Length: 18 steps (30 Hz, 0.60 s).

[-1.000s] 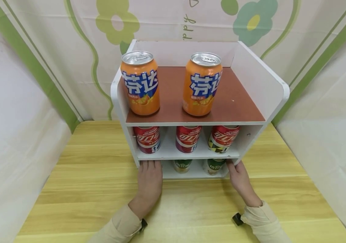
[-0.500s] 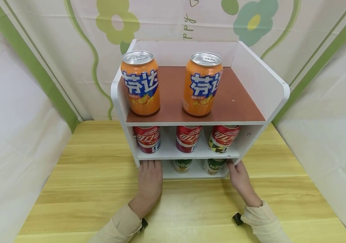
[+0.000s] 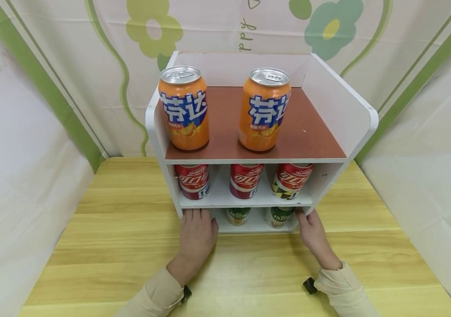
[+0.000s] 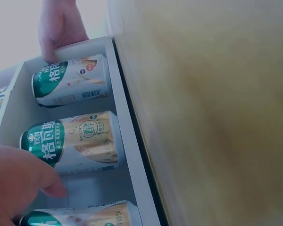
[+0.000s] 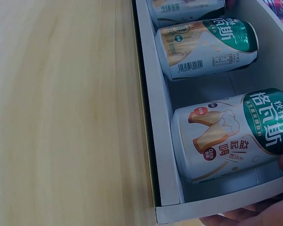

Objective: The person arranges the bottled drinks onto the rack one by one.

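Note:
A white shelf unit stands on the wooden table with drink cans on its levels. My left hand reaches into the bottom level at the left, fingers straight, thumb out to the side. In the left wrist view that thumb sits between the middle kvass can and the left kvass can; the left can is partly under the hand. My right hand grips the right side panel, its thumb inside and its fingers outside. Close to this thumb lies the right kvass can in the right wrist view.
Two orange soda cans stand on the brown top board. Several red cola cans fill the middle level. The wooden table extends in front and to both sides, with a patterned cloth behind.
My left thumb has spread out to the right, away from the other fingers. The right hand, the shelf unit and the cans stay where they were.

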{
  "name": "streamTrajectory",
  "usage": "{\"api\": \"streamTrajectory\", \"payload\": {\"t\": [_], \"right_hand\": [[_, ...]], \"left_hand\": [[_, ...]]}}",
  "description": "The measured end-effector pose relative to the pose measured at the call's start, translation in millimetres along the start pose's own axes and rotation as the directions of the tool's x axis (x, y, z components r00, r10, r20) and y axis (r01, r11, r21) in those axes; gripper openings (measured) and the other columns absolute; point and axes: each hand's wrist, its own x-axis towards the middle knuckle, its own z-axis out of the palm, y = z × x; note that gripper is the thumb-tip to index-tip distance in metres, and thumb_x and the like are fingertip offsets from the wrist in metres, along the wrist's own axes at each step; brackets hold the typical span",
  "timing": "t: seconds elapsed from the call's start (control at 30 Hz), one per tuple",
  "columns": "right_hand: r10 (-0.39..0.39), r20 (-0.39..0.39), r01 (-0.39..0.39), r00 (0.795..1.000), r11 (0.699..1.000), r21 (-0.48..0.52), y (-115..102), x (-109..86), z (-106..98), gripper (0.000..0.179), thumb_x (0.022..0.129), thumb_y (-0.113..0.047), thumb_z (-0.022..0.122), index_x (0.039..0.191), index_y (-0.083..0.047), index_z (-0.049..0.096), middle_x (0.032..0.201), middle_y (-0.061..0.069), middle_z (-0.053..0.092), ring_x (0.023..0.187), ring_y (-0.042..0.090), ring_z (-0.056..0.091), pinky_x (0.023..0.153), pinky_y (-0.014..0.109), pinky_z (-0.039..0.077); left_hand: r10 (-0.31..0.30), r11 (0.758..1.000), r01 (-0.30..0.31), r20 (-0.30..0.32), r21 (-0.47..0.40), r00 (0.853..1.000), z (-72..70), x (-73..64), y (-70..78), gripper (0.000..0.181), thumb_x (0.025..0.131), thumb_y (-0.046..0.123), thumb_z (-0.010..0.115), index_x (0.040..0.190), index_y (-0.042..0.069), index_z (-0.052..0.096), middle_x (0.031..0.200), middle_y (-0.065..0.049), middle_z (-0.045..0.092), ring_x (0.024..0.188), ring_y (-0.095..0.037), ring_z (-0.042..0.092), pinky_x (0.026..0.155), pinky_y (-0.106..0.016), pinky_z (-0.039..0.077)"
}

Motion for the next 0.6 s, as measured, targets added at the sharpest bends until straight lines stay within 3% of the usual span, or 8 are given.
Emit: {"api": "streamTrajectory", "payload": {"t": [0.33, 0.6], "right_hand": [[0.001, -0.005, -0.001, 1.000, 1.000, 0.006, 0.5, -0.7, -3.7, 0.048, 0.111, -0.020, 0.037, 0.155, 0.000, 0.031, 0.154, 0.023, 0.040, 0.143, 0.036, 0.034, 0.118, 0.060, 0.027], [0.024, 0.020, -0.023, 1.000, 1.000, -0.014, -1.9, -2.3, -10.2, 0.051, 0.111, -0.022, 0.038, 0.156, 0.000, 0.029, 0.156, 0.023, 0.038, 0.145, 0.035, 0.031, 0.119, 0.058, 0.028]], "left_hand": [[0.068, 0.995, -0.070, -0.035, -0.065, 0.997, -2.1, -2.4, 0.7, 0.060, 0.076, 0.015, 0.081, 0.124, -0.009, 0.054, 0.111, -0.024, 0.057, 0.100, -0.040, 0.055, 0.091, -0.053, 0.052], [0.093, 0.990, -0.086, 0.057, -0.111, 0.994, -11.8, -8.1, 3.5, 0.067, 0.077, 0.014, 0.083, 0.132, -0.006, 0.051, 0.126, -0.026, 0.053, 0.117, -0.041, 0.053, 0.107, -0.057, 0.045]]}}
